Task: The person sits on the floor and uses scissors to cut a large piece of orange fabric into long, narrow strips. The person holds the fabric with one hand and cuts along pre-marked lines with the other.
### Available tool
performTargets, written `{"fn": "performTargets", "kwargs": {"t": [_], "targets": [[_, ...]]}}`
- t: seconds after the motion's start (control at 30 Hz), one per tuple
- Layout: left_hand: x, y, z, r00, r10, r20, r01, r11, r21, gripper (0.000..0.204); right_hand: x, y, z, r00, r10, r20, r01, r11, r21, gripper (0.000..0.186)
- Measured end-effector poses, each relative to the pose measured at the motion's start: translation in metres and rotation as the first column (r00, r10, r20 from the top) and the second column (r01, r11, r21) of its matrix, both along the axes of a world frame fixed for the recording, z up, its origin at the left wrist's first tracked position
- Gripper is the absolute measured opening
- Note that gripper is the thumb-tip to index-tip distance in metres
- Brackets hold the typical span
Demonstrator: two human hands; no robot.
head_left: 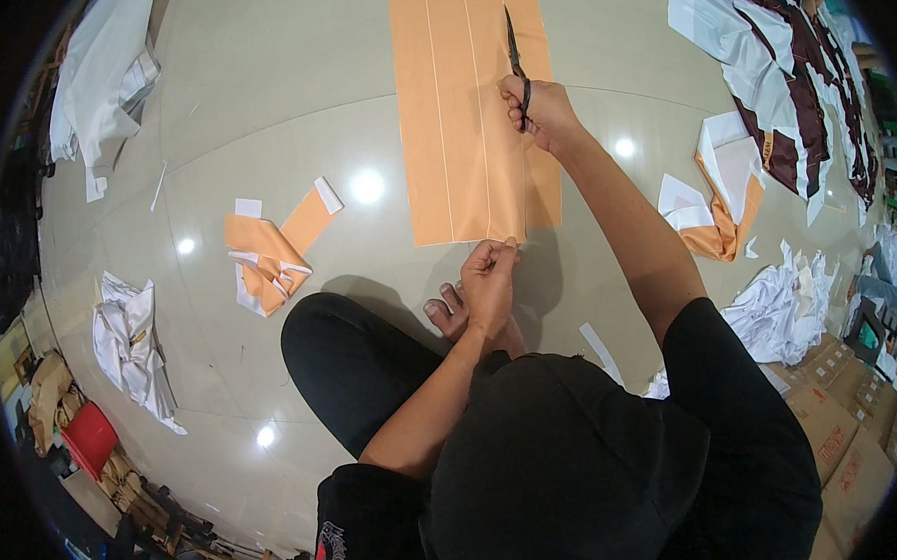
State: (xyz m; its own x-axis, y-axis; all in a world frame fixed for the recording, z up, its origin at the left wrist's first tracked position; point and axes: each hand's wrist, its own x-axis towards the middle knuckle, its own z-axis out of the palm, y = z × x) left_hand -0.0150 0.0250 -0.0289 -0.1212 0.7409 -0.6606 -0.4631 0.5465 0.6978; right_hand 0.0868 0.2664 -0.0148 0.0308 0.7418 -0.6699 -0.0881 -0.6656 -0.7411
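Note:
A long orange cloth [450,140] with white lines running lengthwise lies on the floor in front of me. My left hand [489,283] is closed in a pinch on its near edge, close to my bare foot [450,310]. Over the right part of the cloth, my right hand [541,114] grips black scissors [514,49] by the handles. The blades point away from me and look closed together. From the near edge, a fold runs up the cloth toward the scissors. Whether the blades touch the cloth I cannot tell.
Crumpled orange and white cloth pieces [273,263] lie to the left, more orange and white cloth [725,203] to the right. White scraps [790,300] are heaped near cardboard boxes [830,413]. Dark red and white cloth [772,126] spreads at the far right. White bundles [131,339] lie left.

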Motion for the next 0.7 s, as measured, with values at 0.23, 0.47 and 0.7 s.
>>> {"fn": "performTargets", "kwargs": {"t": [0.23,0.47,0.7], "targets": [[-0.001,-0.001,-0.002,1.000,-0.014,-0.005,0.014,1.000,-0.013,0.019,-0.003,0.010,0.006,0.998,-0.061,-0.024,0.061,0.998,0.002,0.023],[0.000,-0.001,-0.006,1.000,-0.011,-0.006,0.011,1.000,-0.007,0.017,-0.001,0.025,0.001,0.998,-0.053,-0.028,0.053,0.999,0.012,0.022],[-0.001,-0.001,-0.006,1.000,-0.021,-0.020,0.020,1.000,-0.009,0.017,-0.001,0.028,0.003,0.999,-0.035,-0.015,0.035,0.999,0.025,0.020]]}}
